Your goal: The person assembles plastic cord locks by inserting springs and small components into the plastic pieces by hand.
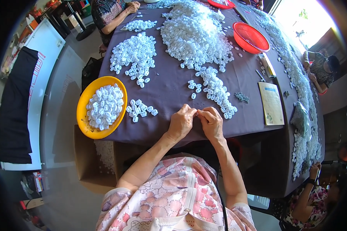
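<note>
My left hand (181, 122) and my right hand (211, 122) are pressed together at the near edge of a purple-covered table (169, 88), fingertips pinched on a small white plastic piece (197, 112) that is mostly hidden between them. A small cluster of white pieces (140, 110) lies to the left of my left hand. A strip of the same pieces (216, 92) runs away from my right hand toward a big heap (194, 34). A yellow bowl (89, 96) full of white pieces hangs over the table's left edge.
Red baskets (250, 37) stand at the far right, with a booklet (272, 103) and a small dark clump (241, 97) nearer. A cardboard box (89, 161) sits under the table's left edge. Other people sit at the far end (112, 13) and right side (323, 69).
</note>
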